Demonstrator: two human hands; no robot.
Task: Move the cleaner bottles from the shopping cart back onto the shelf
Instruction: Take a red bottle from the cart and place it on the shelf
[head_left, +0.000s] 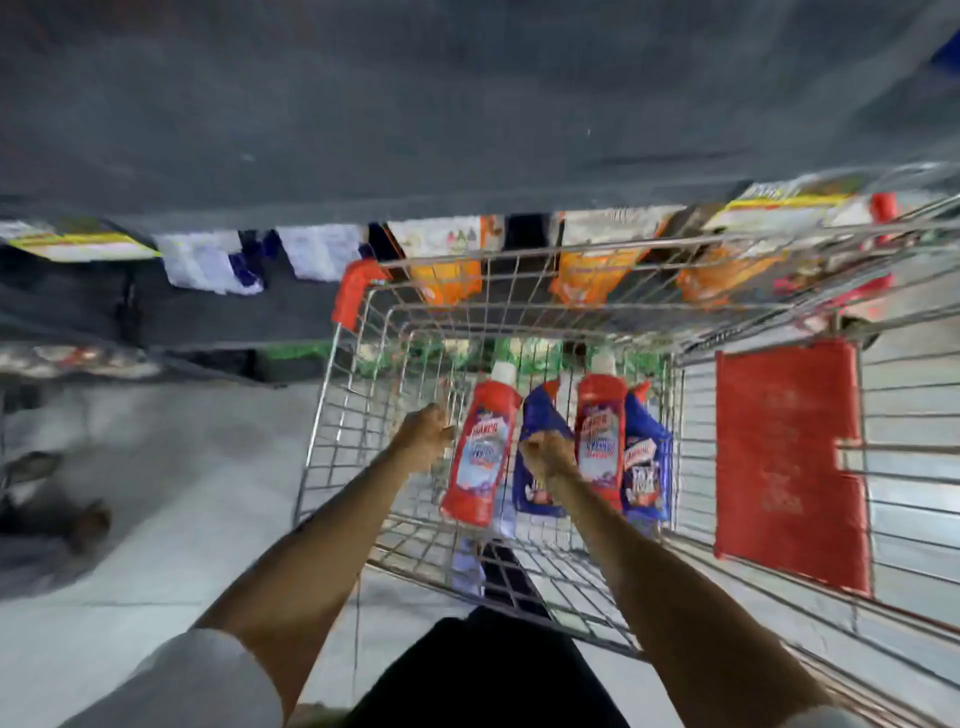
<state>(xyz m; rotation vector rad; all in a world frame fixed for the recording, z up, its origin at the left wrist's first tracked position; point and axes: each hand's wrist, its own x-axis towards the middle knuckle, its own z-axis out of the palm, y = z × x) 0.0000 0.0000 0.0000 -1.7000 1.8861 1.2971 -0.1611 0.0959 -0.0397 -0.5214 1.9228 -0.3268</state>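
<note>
Shelving spans the far side, its edge hung with blurred tags and orange packs; nearer, the wire shopping cart fills the right, a red flap at its right end; four cleaner bottles lie inside it, red, blue, red, blue from left to right; the left hand curls on the left red bottle's side; the right hand closes over the left blue bottle, touching the right red one; grip too blurred to tell.
</note>
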